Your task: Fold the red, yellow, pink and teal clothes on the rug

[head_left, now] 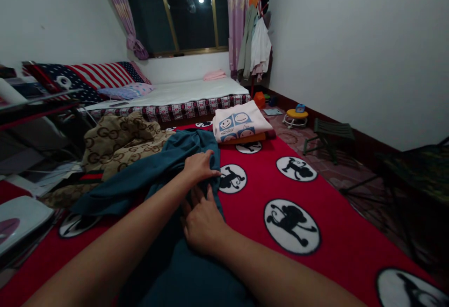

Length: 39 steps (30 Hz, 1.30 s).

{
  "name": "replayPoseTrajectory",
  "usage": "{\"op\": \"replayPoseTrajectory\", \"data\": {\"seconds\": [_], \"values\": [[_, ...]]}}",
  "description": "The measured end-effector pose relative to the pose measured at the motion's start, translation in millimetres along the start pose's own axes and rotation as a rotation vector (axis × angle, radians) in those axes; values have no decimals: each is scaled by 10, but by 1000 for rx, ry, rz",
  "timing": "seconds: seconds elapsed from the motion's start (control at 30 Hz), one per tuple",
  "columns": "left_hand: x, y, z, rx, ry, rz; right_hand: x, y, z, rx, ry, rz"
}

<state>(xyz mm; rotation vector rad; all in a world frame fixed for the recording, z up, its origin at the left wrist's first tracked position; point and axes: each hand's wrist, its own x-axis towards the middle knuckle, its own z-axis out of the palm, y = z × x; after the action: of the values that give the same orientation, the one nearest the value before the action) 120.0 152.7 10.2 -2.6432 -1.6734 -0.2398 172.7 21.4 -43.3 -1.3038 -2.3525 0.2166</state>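
Note:
A teal long-sleeved garment lies partly bunched in front of me, one sleeve stretched out to the left. My left hand rests on its upper part near the right edge, thumb and index finger apart; the other fingers are hidden. Just below it, my right hand presses on the cloth with spread fingers. Touching the garment's far left side is a crumpled brown patterned cloth. Beyond my hands sits a folded pale pink shirt with smiley prints, on top of an orange folded piece.
Beneath the clothes is a red blanket with monkey prints in white ovals. A white-covered bed stands below the window. On the right floor are a yellow stool, a green folding stool and a dark folding chair.

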Motion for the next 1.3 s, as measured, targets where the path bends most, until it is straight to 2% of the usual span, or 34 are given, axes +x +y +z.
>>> {"op": "replayPoseTrajectory", "data": {"seconds": [0.07, 0.1, 0.2, 0.3, 0.37, 0.43, 0.5, 0.57, 0.63, 0.73, 0.83, 0.97, 1.07, 1.17, 1.3], "values": [[47, -26, 3, -15, -72, -29, -14, -1, -15, 4, 24, 1], [46, -58, -5, -40, -72, -49, -19, -3, -16, 14, 45, 4], [-66, -182, -62, -94, 19, -86, -6, 11, 1, 151, 122, 21], [-335, -262, -116, -121, 126, -55, 62, 147, 17, 492, 297, 178], [-578, -249, -114, -181, 150, 31, 133, 340, -4, 726, 497, 387], [-837, -174, -73, -250, 115, 189, 216, 586, -57, 875, 674, 589], [-1065, -55, -10, -273, 32, 385, 313, 830, -124, 944, 745, 718], [-1219, 67, 51, -228, -62, 544, 429, 1025, -179, 934, 667, 788], [-1289, 153, 92, -175, -128, 613, 564, 1163, -205, 871, 526, 834], [-1305, 181, 115, -193, -137, 579, 783, 1319, -207, 774, 383, 872], [-1336, 115, 115, -409, -33, 524, 976, 1465, -212, 692, 309, 865], [-1445, -27, 93, -797, 244, 488, 1117, 1590, -209, 628, 300, 819], [-1479, -99, 82, -978, 377, 452, 1134, 1620, -168, 598, 326, 801], [-1449, -86, 99, -1026, 361, 547, 1156, 1659, -172, 536, 341, 835], [-1392, 4, 144, -904, 196, 655, 1332, 1729, -294, 432, 351, 869]]}}
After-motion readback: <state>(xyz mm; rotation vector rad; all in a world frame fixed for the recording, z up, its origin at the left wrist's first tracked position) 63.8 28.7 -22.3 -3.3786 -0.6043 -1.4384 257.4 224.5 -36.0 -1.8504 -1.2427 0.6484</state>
